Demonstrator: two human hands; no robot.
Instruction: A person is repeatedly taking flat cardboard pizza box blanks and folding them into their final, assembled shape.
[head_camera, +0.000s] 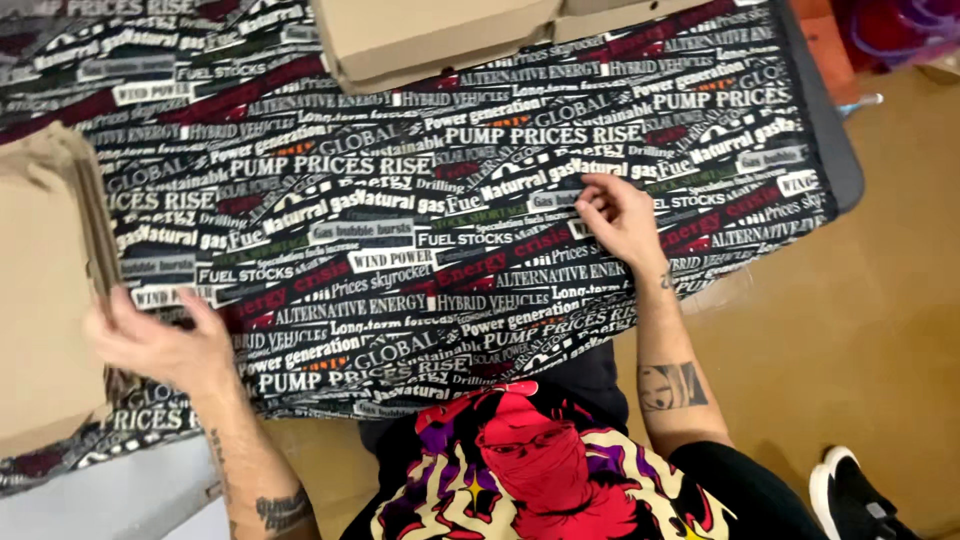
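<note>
A stack of flat brown cardboard sheets (45, 290) lies at the left of a table covered with a black printed cloth (400, 220). My left hand (160, 345) rests on the right edge of that stack, fingers spread along it. My right hand (618, 215) lies on the cloth at the middle right, fingers curled, holding nothing that I can see.
Folded brown cardboard boxes (430, 35) sit at the far edge of the table. A tan floor (880, 300) lies to the right, with a black shoe (860, 495) at the bottom right. Pink and purple items (890, 30) are at the top right corner.
</note>
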